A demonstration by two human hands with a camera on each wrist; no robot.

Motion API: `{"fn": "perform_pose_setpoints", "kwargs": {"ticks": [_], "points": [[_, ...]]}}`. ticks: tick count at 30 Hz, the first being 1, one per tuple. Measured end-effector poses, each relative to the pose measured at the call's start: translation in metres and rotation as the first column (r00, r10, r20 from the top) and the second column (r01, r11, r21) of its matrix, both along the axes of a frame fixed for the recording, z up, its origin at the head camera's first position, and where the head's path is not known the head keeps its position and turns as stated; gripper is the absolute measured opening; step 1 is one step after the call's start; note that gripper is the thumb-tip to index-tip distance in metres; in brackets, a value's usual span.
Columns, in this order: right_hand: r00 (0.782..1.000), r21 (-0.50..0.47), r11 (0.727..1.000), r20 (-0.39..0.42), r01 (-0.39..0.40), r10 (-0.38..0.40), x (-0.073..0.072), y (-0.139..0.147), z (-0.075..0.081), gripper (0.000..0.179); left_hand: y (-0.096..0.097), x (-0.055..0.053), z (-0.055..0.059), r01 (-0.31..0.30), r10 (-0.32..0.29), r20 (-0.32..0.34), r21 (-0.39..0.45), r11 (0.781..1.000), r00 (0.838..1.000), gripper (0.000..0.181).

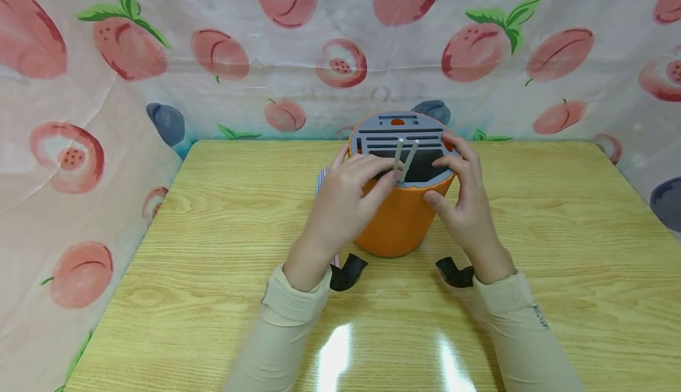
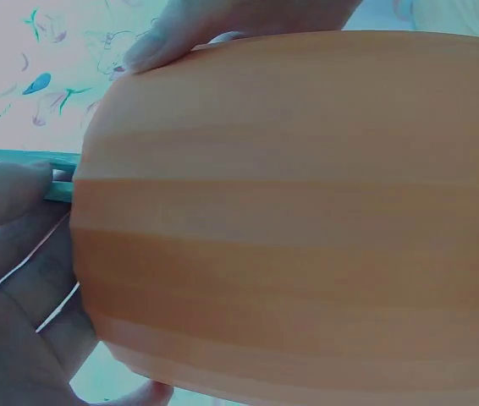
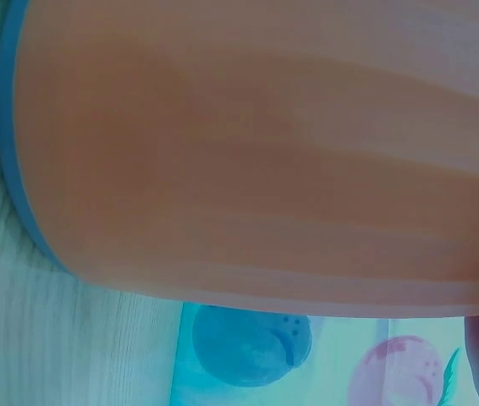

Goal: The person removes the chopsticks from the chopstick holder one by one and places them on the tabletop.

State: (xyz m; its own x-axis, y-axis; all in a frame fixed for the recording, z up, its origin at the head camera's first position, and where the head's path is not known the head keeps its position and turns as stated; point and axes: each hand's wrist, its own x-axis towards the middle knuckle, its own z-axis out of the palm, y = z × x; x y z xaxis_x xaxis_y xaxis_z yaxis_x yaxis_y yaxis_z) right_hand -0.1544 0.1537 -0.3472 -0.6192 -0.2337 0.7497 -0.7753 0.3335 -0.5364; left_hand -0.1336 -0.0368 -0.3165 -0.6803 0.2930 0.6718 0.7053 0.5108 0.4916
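Observation:
An orange knife holder (image 1: 396, 220) stands on the table, its grey slotted top (image 1: 425, 121) tipped toward me. Two thin pale chopsticks (image 1: 411, 158) stick up at the front of the wide dark opening. My left hand (image 1: 346, 200) pinches them between thumb and fingers at the near rim; their lower ends are hidden. On the opposite side, my right hand (image 1: 468, 197) grips the rim, thumb on the outer wall and fingers over the top edge. The holder's orange wall (image 3: 248, 186) fills most of the right wrist view, which barely shows the hand.
Beside the holder, a striped item (image 1: 321, 178) lies mostly hidden under my left hand and forearm. Black wrist mounts (image 1: 348, 272) show at both wrists. The wood-grain table (image 1: 213, 232) meets a fruit-print curtain (image 1: 298, 73) at the back and left.

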Motion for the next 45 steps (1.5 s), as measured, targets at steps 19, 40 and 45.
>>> {"fn": "perform_pose_setpoints", "kwargs": {"ticks": [19, 40, 45], "points": [[1.000, -0.012, 1.000, 0.001, -0.022, 0.022, -0.001, -0.002, 0.001, 0.066, -0.010, 0.011, 0.020, 0.166, -0.159, -0.049, 0.359, 0.919, 0.986, 0.015], [1.000, -0.021, 1.000, 0.022, -0.009, 0.009, 0.000, 0.000, 0.003, 0.066, -0.023, 0.032, 0.051, 0.249, -0.225, -0.119, 0.619, 0.745, 0.967, 0.018], [1.000, -0.022, 1.000, 0.019, -0.014, 0.015, 0.000, 0.000, 0.003, 0.066, -0.027, 0.032, 0.049, 0.293, -0.184, -0.229, 0.707, 0.644, 0.956, 0.029]]}}
